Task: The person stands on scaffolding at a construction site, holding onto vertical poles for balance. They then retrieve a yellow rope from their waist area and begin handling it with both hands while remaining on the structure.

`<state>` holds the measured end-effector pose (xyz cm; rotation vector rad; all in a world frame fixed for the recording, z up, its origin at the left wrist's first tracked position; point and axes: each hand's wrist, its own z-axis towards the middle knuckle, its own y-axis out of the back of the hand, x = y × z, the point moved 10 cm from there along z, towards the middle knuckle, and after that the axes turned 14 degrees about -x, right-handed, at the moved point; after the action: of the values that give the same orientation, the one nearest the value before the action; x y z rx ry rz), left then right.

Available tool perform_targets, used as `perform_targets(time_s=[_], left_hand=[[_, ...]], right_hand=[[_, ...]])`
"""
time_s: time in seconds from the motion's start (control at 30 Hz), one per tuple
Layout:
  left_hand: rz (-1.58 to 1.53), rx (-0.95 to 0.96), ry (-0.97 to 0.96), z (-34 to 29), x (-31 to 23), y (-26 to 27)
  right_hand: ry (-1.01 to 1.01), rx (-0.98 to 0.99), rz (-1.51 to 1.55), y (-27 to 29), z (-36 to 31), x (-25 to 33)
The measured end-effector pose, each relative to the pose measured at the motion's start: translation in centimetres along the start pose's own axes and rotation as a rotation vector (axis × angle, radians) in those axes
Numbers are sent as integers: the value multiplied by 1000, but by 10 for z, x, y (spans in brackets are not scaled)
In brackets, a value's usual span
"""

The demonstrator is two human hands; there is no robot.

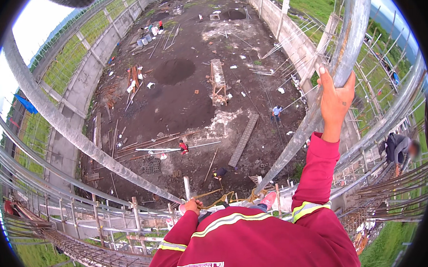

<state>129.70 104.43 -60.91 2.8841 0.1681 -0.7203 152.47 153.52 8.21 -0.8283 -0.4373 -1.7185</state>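
Observation:
My right hand (337,98), raised at the right, is wrapped around a thick grey metal pipe (356,24) that slants down toward my feet. The thumb shows on the pipe's left side and a finger on its right. Low in the middle, my left hand (193,205) is closed, with a yellow rope (223,198) running out from it to the right. Close beside that hand is the lower end of another slanting grey pipe (73,126). Pink footwear (270,199) shows below me, near the rope. Dark red sleeves with reflective bands cover both arms.
Far below lies a dark dirt yard with a soil mound (174,71), a long plank (244,140) and several people. Rebar cages (97,253) and horizontal pipes surround me. At the right, a person in grey (397,148) bends over rebar. Concrete walls (78,92) border the yard.

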Motion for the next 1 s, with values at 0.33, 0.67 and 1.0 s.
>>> perform_targets(time_s=[0.33, 0.67, 1.0], left_hand=[[-28, 39, -23, -7, -3, -3], [2, 24, -46, 13, 1, 2], [22, 9, -55, 8, 0, 4]], right_hand=[[20, 15, 31, 0, -1, -1], [25, 8, 6, 1, -1, -3], [22, 14, -22, 1, 1, -7]])
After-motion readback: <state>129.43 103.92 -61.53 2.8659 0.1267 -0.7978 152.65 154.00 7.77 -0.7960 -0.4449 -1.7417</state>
